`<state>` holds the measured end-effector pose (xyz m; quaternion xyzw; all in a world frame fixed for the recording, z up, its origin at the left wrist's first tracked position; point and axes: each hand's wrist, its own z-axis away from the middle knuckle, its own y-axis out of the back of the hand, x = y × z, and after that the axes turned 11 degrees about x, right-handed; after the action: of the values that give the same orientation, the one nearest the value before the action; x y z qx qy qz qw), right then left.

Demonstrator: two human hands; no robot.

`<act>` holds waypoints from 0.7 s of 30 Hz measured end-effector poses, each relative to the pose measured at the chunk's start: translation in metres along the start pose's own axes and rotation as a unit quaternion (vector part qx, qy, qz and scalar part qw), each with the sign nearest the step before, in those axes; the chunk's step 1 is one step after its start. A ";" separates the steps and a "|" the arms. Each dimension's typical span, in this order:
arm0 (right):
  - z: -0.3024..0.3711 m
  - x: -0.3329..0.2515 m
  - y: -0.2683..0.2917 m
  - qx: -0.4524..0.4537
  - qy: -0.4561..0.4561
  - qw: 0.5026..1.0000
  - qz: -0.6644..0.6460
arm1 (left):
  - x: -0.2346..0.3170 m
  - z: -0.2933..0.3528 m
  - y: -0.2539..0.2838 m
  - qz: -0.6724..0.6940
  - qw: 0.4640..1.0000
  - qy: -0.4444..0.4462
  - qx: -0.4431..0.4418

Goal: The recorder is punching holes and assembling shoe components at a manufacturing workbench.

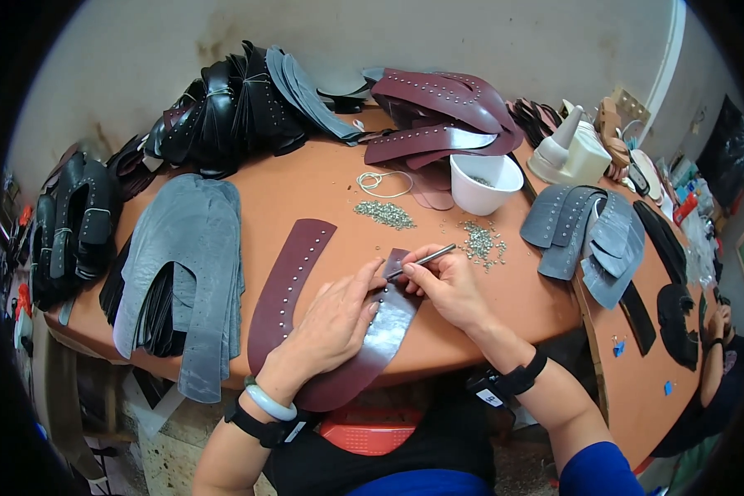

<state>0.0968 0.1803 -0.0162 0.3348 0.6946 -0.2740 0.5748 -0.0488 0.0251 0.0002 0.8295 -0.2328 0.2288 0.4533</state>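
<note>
A U-shaped maroon leather piece (283, 291) lies on the table in front of me, with a row of small metal studs along one arm. My left hand (332, 318) rests on its other arm, fingers stretched out and together, fingertips beside the row of studs there. In my right hand (448, 285) is a slim metal pen-like tool (430, 257), slanted, its lower end at the leather near my left fingertips. What lies under those fingertips is hidden. Two heaps of small metal studs, a left one (384, 214) and a right one (481, 245), sit just beyond.
A white plastic cup (486, 183) stands behind the right heap, near a loop of pale cord (382, 183). Stacked grey leather pieces (186, 236) lie left; black bundles (223, 112) and studded maroon pieces (438, 91) lie behind. Right are grey studded strips (566, 219) and a white bottle (560, 140).
</note>
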 end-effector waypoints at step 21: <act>0.001 -0.001 0.000 0.010 0.003 1.000 0.025 | 0.003 0.001 0.001 -0.006 1.000 0.000 -0.012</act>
<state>0.0976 0.1799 -0.0151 0.3581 0.6850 -0.2656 0.5762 -0.0474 0.0234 0.0021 0.8252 -0.2305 0.2237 0.4646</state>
